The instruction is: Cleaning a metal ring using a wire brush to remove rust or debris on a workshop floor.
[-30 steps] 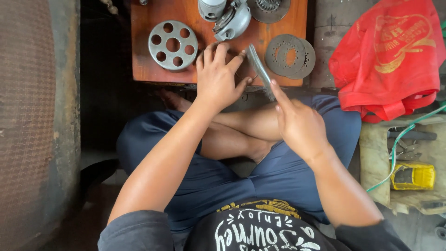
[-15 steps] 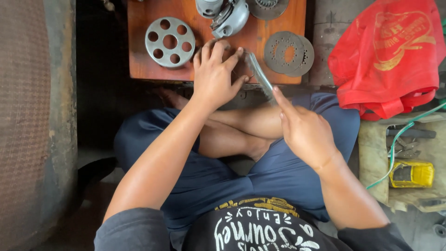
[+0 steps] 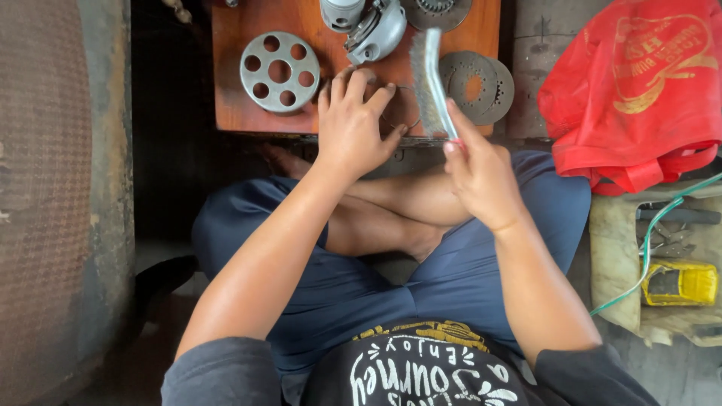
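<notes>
Gripping a wire brush [image 3: 430,83] in my right hand [image 3: 481,177], my left hand [image 3: 355,128] presses a thin ring [image 3: 398,113] flat on the surface [image 3: 233,90].

dark printed t-shirt [image 3: 421,376], navy blue trousers [image 3: 361,293]

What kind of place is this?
Probably an informal repair workshop, worked from the floor. A wire brush in the right hand, a holed metal disc and worn friction plates lie on a low wooden board.

On the board [image 3: 241,113], the holed disc [image 3: 280,71] lies left of the friction plates [image 3: 474,83].
</notes>
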